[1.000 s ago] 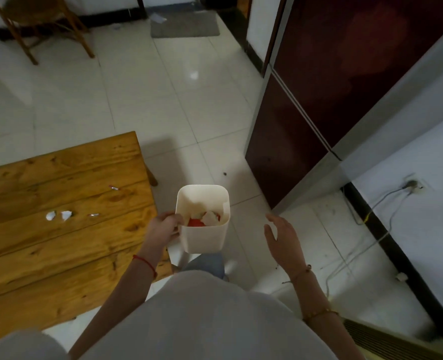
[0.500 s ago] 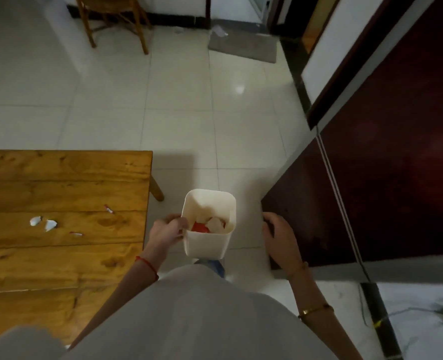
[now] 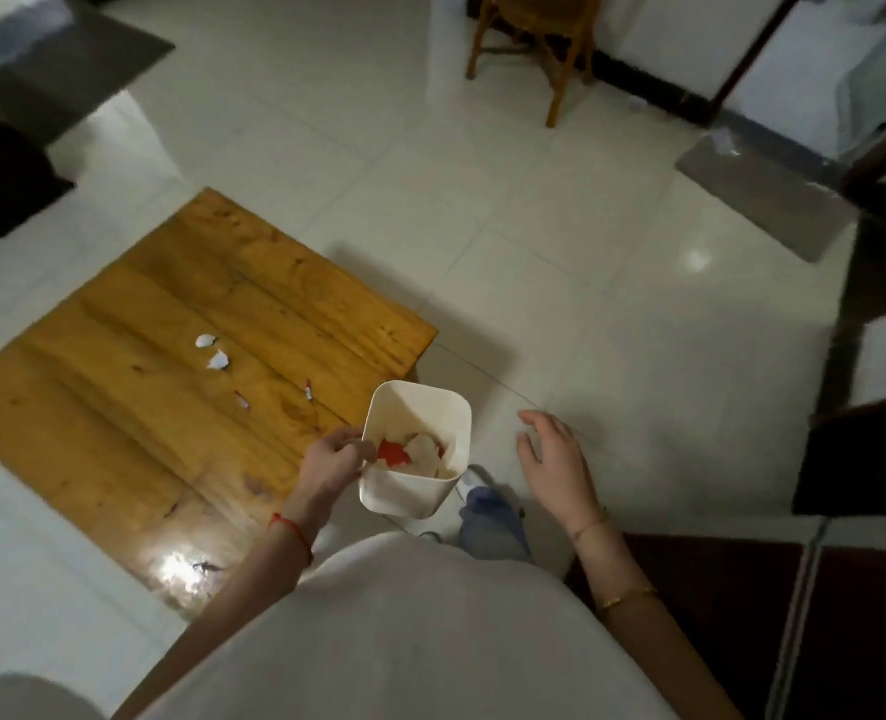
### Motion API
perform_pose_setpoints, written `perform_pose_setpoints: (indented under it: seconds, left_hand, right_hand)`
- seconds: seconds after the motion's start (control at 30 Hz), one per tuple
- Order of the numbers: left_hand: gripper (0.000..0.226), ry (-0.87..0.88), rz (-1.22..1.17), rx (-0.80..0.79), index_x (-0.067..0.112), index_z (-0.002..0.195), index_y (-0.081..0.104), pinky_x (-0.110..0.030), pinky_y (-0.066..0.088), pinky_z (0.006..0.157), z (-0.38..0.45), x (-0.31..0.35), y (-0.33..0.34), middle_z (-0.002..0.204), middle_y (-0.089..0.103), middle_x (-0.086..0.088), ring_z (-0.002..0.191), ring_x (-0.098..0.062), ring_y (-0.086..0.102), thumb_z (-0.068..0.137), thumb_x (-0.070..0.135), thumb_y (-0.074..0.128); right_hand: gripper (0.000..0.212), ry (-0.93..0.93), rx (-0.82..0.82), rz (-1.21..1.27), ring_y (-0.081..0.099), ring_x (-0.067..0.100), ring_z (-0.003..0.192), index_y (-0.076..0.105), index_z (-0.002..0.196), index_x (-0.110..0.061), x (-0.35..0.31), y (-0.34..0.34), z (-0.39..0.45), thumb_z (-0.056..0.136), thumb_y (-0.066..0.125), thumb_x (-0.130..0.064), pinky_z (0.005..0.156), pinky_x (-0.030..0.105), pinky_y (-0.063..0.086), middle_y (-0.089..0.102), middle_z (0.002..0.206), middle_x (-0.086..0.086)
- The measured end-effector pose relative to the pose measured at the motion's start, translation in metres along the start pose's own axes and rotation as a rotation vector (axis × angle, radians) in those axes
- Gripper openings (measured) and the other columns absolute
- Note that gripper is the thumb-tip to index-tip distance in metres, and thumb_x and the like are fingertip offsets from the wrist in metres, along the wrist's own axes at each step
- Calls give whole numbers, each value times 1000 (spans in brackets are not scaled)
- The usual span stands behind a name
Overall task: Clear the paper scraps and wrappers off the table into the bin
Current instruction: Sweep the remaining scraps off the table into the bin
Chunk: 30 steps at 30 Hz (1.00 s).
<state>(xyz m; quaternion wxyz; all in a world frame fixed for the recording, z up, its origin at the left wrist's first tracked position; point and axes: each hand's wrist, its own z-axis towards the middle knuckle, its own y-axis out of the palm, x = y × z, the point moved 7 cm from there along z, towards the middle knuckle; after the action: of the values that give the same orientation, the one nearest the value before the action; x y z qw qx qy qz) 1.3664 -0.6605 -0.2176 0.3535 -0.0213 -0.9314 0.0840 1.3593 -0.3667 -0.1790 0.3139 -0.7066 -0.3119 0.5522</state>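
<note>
My left hand (image 3: 334,462) grips the near-left rim of a small cream bin (image 3: 423,418) and holds it in the air beside the right corner of the low wooden table (image 3: 134,407). Red and white scraps (image 3: 412,452) lie inside the bin. On the table two white paper scraps (image 3: 212,350) lie side by side, and two small red-and-white wrapper bits (image 3: 241,400) (image 3: 308,392) lie nearer the bin. My right hand (image 3: 555,459) hovers to the right of the bin with fingers spread, holding nothing.
Pale floor tiles (image 3: 560,283) surround the table. A wooden chair (image 3: 534,39) stands at the far side, a grey mat (image 3: 763,194) lies at the far right, and dark furniture (image 3: 861,454) stands along the right. My leg and shoe (image 3: 487,506) are under the bin.
The view has swung to the left, so the table now lies diagonally. My left hand still holds the bin; my right hand has come off the dark cabinet and hangs free beside it.
</note>
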Motion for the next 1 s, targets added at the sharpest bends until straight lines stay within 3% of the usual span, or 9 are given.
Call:
perform_pose_setpoints:
  seconds: [0.2,0.3,0.5,0.63,0.77,1.0]
  left_hand:
    - [33,-120,-271,253,24,81,72,-47,55,92,-4,-10,2,89,75,-6,96,-30,68,50,20,62]
    - [28,-171,-382,339,26,80,69,-47,53,94,-4,-16,15,94,73,-6,101,-33,64,56,14,62]
    - [47,-272,-554,468,12,118,68,-42,54,93,11,-49,42,111,70,-12,104,-29,63,73,1,60]
    - [44,-337,-650,492,11,118,68,-45,51,98,23,-71,62,112,68,-12,107,-30,62,75,1,60]
    - [38,-392,-692,535,19,107,69,-46,51,99,36,-96,71,112,68,-11,108,-29,61,73,3,61]
    - [44,-466,-735,584,15,118,65,-45,50,99,73,-151,79,111,67,-9,108,-29,61,75,4,63]
  right_hand:
    - [34,-290,-277,-115,51,21,121,53,130,-13,-40,16,98,97,47,-22,94,23,37,57,130,6]
    - [34,-441,-400,-174,52,21,120,51,130,-14,-60,27,137,98,46,-22,96,29,42,56,129,5]
    - [32,-658,-560,-242,54,22,113,52,127,-14,-87,66,190,97,45,-21,90,30,44,55,128,5]
    - [35,-774,-653,-306,45,21,125,49,132,-13,-98,109,211,98,43,-21,101,36,43,50,135,6]
    - [43,-852,-729,-334,30,20,139,41,141,-14,-114,169,214,99,44,-21,113,34,28,39,148,5]
    - [56,-1015,-886,-483,12,21,147,20,151,-18,-137,286,205,100,40,-25,119,41,19,16,160,3]
